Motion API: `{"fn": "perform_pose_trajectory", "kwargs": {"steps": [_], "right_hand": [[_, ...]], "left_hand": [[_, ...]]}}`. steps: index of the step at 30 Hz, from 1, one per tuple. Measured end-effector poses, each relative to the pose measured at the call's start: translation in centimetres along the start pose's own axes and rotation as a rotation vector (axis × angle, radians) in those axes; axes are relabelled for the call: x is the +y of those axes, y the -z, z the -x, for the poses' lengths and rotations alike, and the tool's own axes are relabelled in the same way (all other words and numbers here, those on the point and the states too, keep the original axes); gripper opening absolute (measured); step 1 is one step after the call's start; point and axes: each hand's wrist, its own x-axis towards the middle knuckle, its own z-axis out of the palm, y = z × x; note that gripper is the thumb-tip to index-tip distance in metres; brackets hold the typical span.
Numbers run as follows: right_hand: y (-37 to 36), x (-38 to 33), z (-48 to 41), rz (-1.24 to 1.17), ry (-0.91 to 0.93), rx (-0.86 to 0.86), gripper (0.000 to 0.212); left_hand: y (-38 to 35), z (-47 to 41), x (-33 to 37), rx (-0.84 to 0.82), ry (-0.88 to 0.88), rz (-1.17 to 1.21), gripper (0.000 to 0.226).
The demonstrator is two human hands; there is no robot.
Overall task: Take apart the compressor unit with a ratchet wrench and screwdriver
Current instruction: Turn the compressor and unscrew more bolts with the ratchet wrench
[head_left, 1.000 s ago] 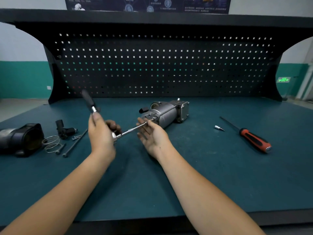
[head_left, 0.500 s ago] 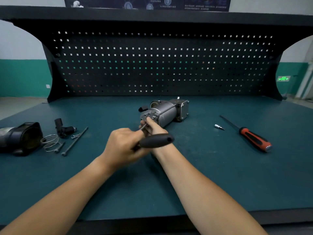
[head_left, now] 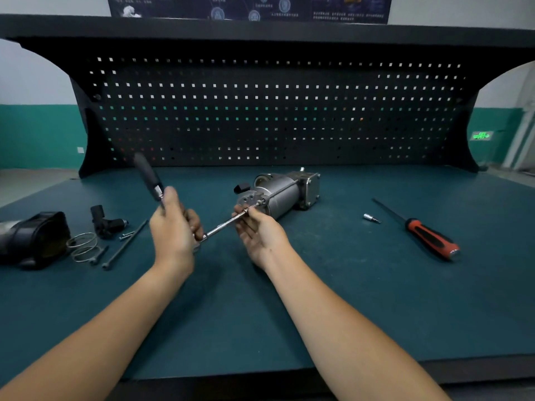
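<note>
Black pegboard [head_left: 260,111] behind a teal bench top [head_left: 347,299], green lit sign [head_left: 481,136] far right, dark poster [head_left: 249,7] above.

ratchet wrench [head_left: 148,177]: handle blurred | head: behind left hand [head_left: 173,230] | black housing [head_left: 37,238]: cut by left edge

Head-worn wide view, forward and down, seemingly near the workbench [head_left: 347,299]

Green-topped workbench [head_left: 347,299], parts laid out.
Compressor unit [head_left: 282,195] at centre; screwdriver [head_left: 428,235] and small bit [head_left: 370,217] right; black housing [head_left: 37,238], wire spring [head_left: 84,246], elbow fitting [head_left: 104,222], long bolts [head_left: 124,246] left.
</note>
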Motion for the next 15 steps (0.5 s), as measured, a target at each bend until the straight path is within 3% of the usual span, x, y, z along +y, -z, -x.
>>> {"fn": "perform_pose_trajectory", "kwargs": {"steps": [3, 6, 7, 9, 12, 15], "right_hand": [[-0.1, -0.1, 0.0, 0.02, 0.005, 0.014, 0.017], [0.0, -0.1, 0.0, 0.047, 0.005, 0.03, 0.015], [0.0, 0.0, 0.0, 0.052, 0.005, 0.035, 0.015], [0.1, 0.0, 0.1, 0.053, -0.001, 0.033, 0.015], [0.1, -0.2, 0.3, -0.001, -0.029, -0.006, 0.016], [-0.2, -0.1, 0.3, -0.031, -0.049, -0.041, 0.018]], "left_hand": [[0.3, 0.8, -0.1, -0.238, -0.339, -0.186, 0.038], [1.2, 1.1, 0.0, -0.517, -0.722, -0.52, 0.02], [1.4, 1.0, -0.3, -0.536, -0.785, -0.58, 0.017], [0.8, 1.1, 0.1, -0.411, -0.603, -0.429, 0.028], [0.2, -0.3, 0.7, -0.122, -0.144, -0.153, 0.044], [0.8, -1.7, 0.9, 0.007, 0.316, 0.199, 0.046]]}}
